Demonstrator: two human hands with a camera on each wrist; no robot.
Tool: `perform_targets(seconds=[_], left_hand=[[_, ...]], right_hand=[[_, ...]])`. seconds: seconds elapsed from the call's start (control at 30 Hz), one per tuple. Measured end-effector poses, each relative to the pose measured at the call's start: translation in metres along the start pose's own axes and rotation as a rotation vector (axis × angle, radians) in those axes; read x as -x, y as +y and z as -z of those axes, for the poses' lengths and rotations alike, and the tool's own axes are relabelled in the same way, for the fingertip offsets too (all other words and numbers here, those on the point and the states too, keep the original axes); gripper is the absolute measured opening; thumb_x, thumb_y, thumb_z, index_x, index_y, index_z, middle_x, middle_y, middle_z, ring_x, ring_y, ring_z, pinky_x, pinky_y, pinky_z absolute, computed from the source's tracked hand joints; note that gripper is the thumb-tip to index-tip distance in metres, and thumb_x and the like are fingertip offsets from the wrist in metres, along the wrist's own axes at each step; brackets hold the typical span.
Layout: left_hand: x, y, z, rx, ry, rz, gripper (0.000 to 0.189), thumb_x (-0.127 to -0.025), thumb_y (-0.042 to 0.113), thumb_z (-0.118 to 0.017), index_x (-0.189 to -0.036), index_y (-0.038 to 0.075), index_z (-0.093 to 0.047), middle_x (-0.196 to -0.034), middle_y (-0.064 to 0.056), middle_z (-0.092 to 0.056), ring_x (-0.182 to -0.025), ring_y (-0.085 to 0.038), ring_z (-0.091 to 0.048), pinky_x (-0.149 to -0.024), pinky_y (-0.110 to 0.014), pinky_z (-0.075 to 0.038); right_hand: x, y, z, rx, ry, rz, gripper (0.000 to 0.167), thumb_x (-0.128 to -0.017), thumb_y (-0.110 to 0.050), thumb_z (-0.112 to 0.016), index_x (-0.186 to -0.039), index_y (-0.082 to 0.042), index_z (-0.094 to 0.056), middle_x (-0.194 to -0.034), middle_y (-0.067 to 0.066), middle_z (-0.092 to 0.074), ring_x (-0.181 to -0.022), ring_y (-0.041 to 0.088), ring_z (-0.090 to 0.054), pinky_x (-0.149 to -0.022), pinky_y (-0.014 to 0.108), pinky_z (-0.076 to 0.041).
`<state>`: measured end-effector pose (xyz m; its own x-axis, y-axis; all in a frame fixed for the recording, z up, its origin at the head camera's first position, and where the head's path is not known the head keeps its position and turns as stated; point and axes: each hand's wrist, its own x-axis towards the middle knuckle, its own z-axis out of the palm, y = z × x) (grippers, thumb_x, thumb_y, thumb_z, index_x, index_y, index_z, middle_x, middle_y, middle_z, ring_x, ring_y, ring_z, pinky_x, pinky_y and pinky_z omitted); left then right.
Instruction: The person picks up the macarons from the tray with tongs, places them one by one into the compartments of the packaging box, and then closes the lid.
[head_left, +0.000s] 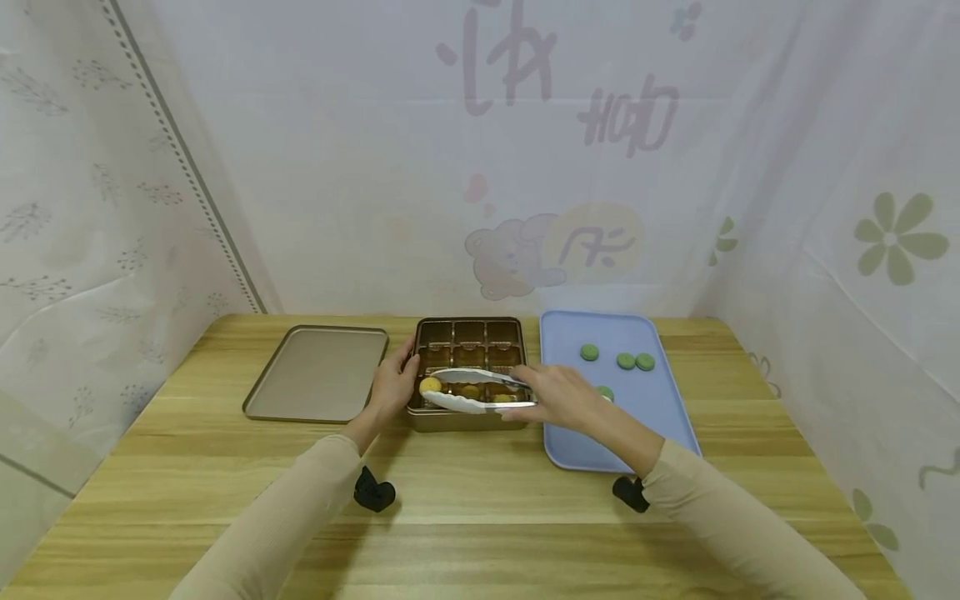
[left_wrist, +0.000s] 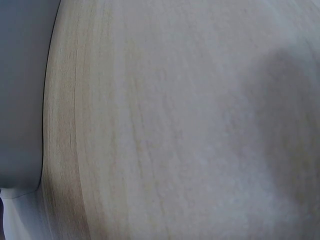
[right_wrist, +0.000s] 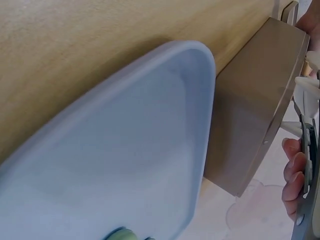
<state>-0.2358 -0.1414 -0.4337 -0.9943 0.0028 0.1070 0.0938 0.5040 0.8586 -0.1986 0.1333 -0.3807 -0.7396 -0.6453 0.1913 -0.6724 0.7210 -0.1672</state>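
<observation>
A brown metal box (head_left: 467,423) with a compartment insert stands in the middle of the table. My left hand (head_left: 392,388) holds its left side, thumb at the rim. In my right hand (head_left: 558,395) are metal tongs (head_left: 457,403) with pale, scalloped tips, reaching leftward over the box's front row. Between the tips sits a yellow macaron (head_left: 430,385), above the front left compartment. Other yellow macarons (head_left: 470,391) lie in the front row, partly covered by the tongs. In the right wrist view, the fingers (right_wrist: 294,186) of my right hand curl round the tongs (right_wrist: 308,155).
A blue tray (head_left: 622,433) right of the box carries several green macarons (head_left: 589,352), one partly hidden by my right arm. The flat tan lid (head_left: 315,375) lies to the left. Two small black objects (head_left: 373,492) show beside my forearms. A printed curtain (head_left: 360,167) hangs behind the table.
</observation>
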Motion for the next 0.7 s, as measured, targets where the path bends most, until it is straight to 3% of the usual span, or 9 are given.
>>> perform_targets(seconds=[0.2,0.7], left_hand=[[0.0,0.0,0.0001,0.002,-0.005,0.009,0.046,-0.101,0.011,-0.04,-0.145,-0.002,-0.031,-0.148,-0.019,-0.034,-0.136,-0.032,-0.031,-0.11,-0.047,-0.03],[0.0012,0.0025,-0.0001,-0.007,0.008,0.018,0.046,-0.101,0.011,-0.041,-0.144,-0.001,-0.034,-0.145,-0.02,-0.038,-0.134,-0.034,-0.035,-0.109,-0.047,-0.032]], right_hand=[[-0.0058,-0.0024,0.003,0.008,-0.028,-0.019,0.063,-0.076,-0.053,-0.07,-0.115,-0.004,-0.061,-0.091,0.008,-0.069,-0.059,0.012,-0.057,-0.049,0.022,-0.043],[-0.0046,-0.0059,0.0028,0.008,-0.034,-0.036,0.066,-0.077,-0.055,-0.068,-0.117,-0.004,-0.06,-0.098,0.01,-0.069,-0.066,0.016,-0.063,-0.055,0.026,-0.049]])
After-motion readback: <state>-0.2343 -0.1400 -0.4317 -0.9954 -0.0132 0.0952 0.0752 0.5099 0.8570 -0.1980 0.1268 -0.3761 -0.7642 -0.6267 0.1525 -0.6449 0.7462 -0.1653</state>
